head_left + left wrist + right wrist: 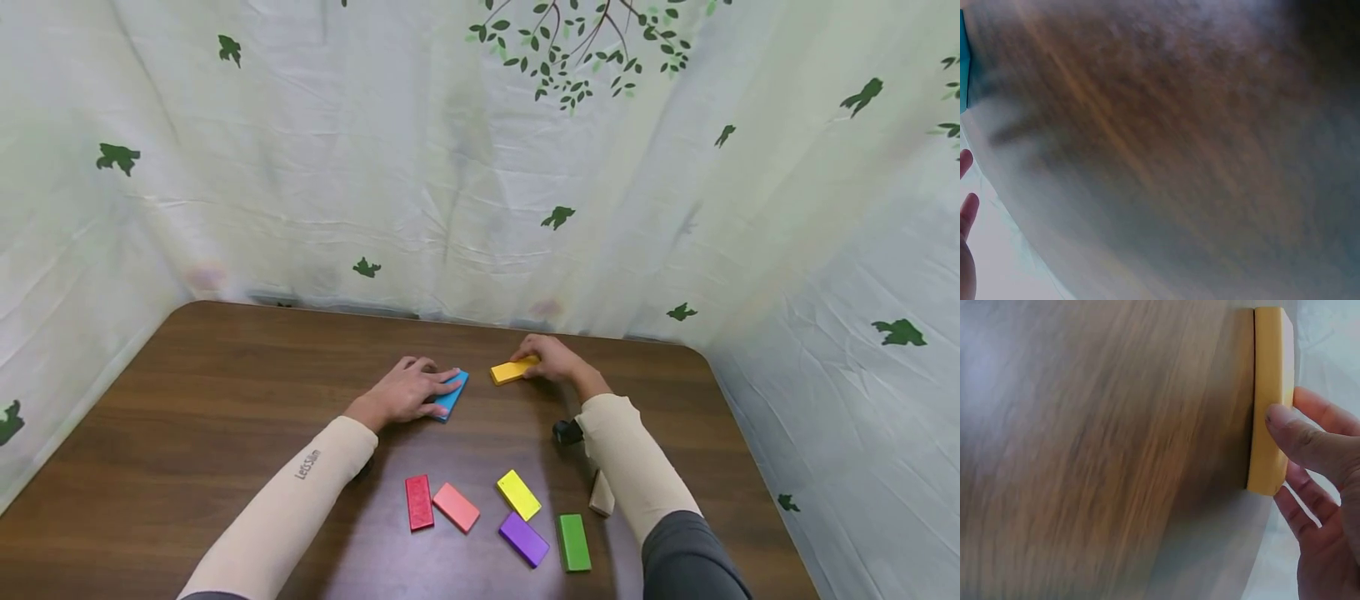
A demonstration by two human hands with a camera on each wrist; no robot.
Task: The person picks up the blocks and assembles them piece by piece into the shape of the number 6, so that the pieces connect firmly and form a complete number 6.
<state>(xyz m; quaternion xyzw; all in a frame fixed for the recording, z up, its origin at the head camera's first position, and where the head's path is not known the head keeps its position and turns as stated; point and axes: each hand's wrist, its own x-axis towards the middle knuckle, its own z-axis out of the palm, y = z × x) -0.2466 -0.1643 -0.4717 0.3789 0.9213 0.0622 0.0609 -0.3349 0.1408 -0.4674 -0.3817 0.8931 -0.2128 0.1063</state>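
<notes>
In the head view, my left hand (pixel 405 392) holds a blue block (pixel 452 397) flat on the table, thumb at its near end and a finger by its far end. Only an edge of the blue block (pixel 963 62) and parts of the left fingers (pixel 969 212) enter the left wrist view. To the right, my right hand (pixel 553 360) pinches an orange-yellow block (pixel 510 372) near the table's far edge. The right wrist view has the thumb on one long side of that block (pixel 1267 369) and fingers on the other.
Nearer on the brown table (pixel 262 375) lie a red block (pixel 419 502), a salmon block (pixel 456 507), a yellow block (pixel 518 495), a purple block (pixel 523 539) and a green block (pixel 573 542). A beige block (pixel 602 495) is partly behind the right sleeve. A leaf-print curtain (pixel 420 167) surrounds the table.
</notes>
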